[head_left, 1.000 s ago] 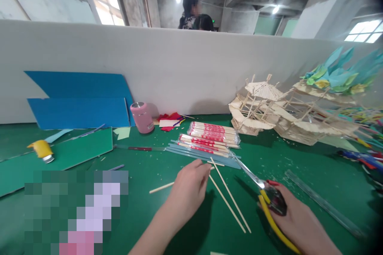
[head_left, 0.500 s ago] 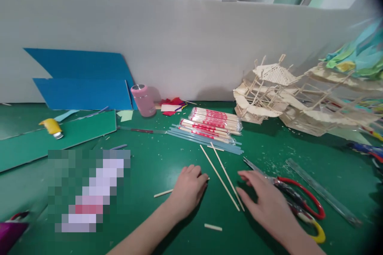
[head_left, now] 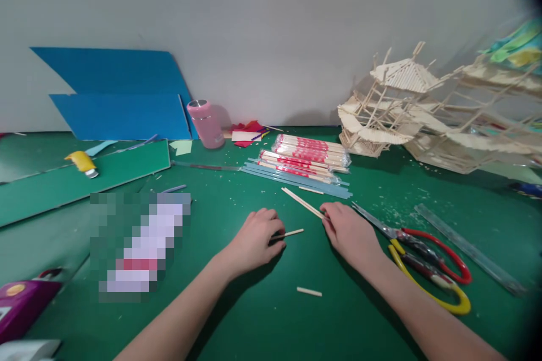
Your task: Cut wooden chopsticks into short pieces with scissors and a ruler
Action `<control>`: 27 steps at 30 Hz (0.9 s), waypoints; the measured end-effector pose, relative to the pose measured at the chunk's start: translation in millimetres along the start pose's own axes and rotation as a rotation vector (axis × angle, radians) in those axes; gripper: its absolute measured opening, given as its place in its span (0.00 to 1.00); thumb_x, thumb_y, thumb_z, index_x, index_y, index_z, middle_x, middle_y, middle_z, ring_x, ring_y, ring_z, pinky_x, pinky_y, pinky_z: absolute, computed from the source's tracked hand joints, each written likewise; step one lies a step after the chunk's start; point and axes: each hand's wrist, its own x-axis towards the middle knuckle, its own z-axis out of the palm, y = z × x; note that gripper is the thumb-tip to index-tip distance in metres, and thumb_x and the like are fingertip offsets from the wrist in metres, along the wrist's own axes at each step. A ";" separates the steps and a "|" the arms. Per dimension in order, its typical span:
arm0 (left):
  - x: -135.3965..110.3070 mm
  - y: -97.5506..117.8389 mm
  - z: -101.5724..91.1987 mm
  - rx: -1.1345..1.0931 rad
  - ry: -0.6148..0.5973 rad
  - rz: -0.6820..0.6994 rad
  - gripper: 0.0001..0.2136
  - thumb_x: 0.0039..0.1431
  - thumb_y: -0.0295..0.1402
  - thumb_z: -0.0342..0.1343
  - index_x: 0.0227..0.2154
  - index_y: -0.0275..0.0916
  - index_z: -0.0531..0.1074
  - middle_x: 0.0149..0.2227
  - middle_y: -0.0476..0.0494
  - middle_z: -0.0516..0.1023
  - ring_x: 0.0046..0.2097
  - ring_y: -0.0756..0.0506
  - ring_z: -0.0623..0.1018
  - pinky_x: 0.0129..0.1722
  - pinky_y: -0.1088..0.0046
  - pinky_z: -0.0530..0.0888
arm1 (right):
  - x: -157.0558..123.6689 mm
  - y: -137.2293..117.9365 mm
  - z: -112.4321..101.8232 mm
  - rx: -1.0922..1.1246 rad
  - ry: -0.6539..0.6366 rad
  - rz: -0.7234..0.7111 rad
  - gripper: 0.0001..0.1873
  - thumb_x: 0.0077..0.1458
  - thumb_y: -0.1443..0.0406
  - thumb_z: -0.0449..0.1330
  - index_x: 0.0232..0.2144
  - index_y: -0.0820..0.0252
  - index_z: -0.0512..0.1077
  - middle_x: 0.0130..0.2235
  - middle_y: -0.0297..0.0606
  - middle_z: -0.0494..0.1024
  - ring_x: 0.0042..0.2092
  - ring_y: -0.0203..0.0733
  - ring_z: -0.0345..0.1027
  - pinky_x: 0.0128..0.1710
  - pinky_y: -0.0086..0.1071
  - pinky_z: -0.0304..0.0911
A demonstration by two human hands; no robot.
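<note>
A thin wooden stick point(head_left: 294, 232) pokes out to the right from between the thumb and fingers of my left hand point(head_left: 256, 237), which is closed on it just above the green table. My right hand point(head_left: 351, 232) is closed around the near ends of two wooden chopsticks point(head_left: 301, 201). They lie side by side, pointing away to the upper left; their near ends are hidden under my fingers. In front of my hands rests a short cut piece of stick point(head_left: 309, 291). Scissors with red and yellow handles point(head_left: 417, 248) lie just right of my right hand.
Wrapped chopstick packs point(head_left: 313, 149) and blue-grey strips point(head_left: 292, 177) lie ahead. A stick-built model point(head_left: 406, 76) stands back right, a pink bottle point(head_left: 206, 127) by blue boards point(head_left: 122, 115). Left are a yellow cutter point(head_left: 80, 162) and purple object point(head_left: 25, 304); right, a clear strip point(head_left: 466, 248).
My right hand has closed on the two chopsticks, which now lie together instead of apart. My left hand has shifted slightly left, its stick now angled up to the right. The view has tilted down.
</note>
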 end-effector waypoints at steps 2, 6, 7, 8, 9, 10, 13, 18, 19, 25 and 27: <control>-0.3 1.3 4.5 0.000 0.001 0.000 0.05 0.53 0.33 0.49 0.29 0.39 0.69 0.31 0.47 0.68 0.35 0.47 0.66 0.34 0.72 0.61 | -10.5 -6.6 -5.4 0.029 0.028 -0.013 0.10 0.53 0.69 0.47 0.38 0.60 0.64 0.38 0.42 0.69 0.41 0.44 0.61 0.38 0.34 0.57; -0.8 1.3 10.8 0.001 0.032 0.007 0.05 0.53 0.31 0.49 0.26 0.38 0.68 0.28 0.49 0.68 0.33 0.49 0.66 0.33 0.75 0.61 | -45.0 -27.5 -7.3 0.256 -0.166 -0.224 0.06 0.52 0.68 0.51 0.34 0.55 0.65 0.33 0.35 0.69 0.35 0.40 0.62 0.34 0.30 0.58; -0.8 1.2 11.6 0.002 0.042 0.009 0.04 0.53 0.30 0.49 0.25 0.38 0.68 0.28 0.49 0.68 0.33 0.49 0.66 0.33 0.75 0.61 | -52.1 -31.8 -4.6 0.266 -0.217 -0.257 0.05 0.51 0.67 0.52 0.33 0.55 0.65 0.33 0.35 0.69 0.35 0.40 0.61 0.33 0.30 0.58; -0.7 1.2 12.3 0.002 0.050 0.011 0.04 0.52 0.30 0.50 0.25 0.38 0.68 0.27 0.49 0.69 0.32 0.49 0.66 0.32 0.75 0.61 | -57.3 -35.0 -1.0 0.250 -0.245 -0.271 0.05 0.51 0.68 0.51 0.32 0.55 0.65 0.32 0.35 0.68 0.34 0.40 0.61 0.32 0.30 0.58; -0.7 1.2 12.9 0.003 0.057 0.013 0.04 0.52 0.29 0.50 0.25 0.38 0.68 0.27 0.50 0.69 0.32 0.50 0.66 0.32 0.75 0.60 | -60.6 -37.1 3.0 0.222 -0.263 -0.279 0.05 0.51 0.68 0.51 0.31 0.55 0.65 0.32 0.35 0.68 0.34 0.40 0.61 0.31 0.30 0.58; -0.6 1.3 13.5 0.003 0.063 0.014 0.04 0.52 0.29 0.50 0.24 0.38 0.68 0.26 0.50 0.69 0.32 0.50 0.66 0.32 0.75 0.60 | -62.2 -38.1 7.1 0.187 -0.264 -0.283 0.05 0.51 0.69 0.51 0.30 0.55 0.65 0.31 0.35 0.68 0.33 0.40 0.61 0.30 0.30 0.58; -0.3 1.5 15.4 0.000 0.076 0.015 0.04 0.52 0.28 0.50 0.24 0.38 0.68 0.25 0.50 0.69 0.31 0.50 0.66 0.31 0.75 0.60 | -62.1 -35.3 17.0 0.075 -0.232 -0.307 0.05 0.52 0.70 0.50 0.28 0.57 0.65 0.29 0.36 0.68 0.31 0.40 0.62 0.28 0.30 0.57; 1.6 1.0 18.0 -0.012 0.089 0.019 0.04 0.53 0.29 0.50 0.24 0.38 0.68 0.26 0.50 0.69 0.31 0.50 0.66 0.32 0.74 0.60 | -58.6 -15.9 17.8 -0.029 -0.136 -0.333 0.08 0.55 0.68 0.48 0.26 0.59 0.65 0.27 0.37 0.69 0.28 0.39 0.63 0.25 0.29 0.57; 2.2 1.2 18.2 -0.015 0.089 0.021 0.04 0.52 0.29 0.50 0.24 0.38 0.68 0.26 0.50 0.69 0.31 0.50 0.66 0.32 0.74 0.60 | -55.6 -11.6 15.1 -0.017 -0.116 -0.329 0.09 0.55 0.68 0.47 0.27 0.59 0.65 0.27 0.37 0.69 0.28 0.39 0.63 0.26 0.30 0.57; 3.1 8.1 18.3 -0.077 0.047 0.006 0.04 0.52 0.28 0.50 0.26 0.39 0.69 0.28 0.49 0.70 0.32 0.49 0.67 0.34 0.73 0.61 | -6.6 -8.6 1.8 0.091 0.018 -0.209 0.10 0.57 0.67 0.44 0.29 0.59 0.64 0.30 0.38 0.68 0.33 0.40 0.62 0.33 0.32 0.57; 2.6 11.1 18.9 -0.088 0.035 0.003 0.03 0.51 0.28 0.50 0.25 0.39 0.68 0.28 0.49 0.70 0.33 0.49 0.67 0.34 0.73 0.61 | 12.8 -16.2 7.3 0.109 0.030 -0.226 0.09 0.57 0.68 0.45 0.29 0.59 0.64 0.31 0.37 0.68 0.33 0.40 0.62 0.33 0.32 0.58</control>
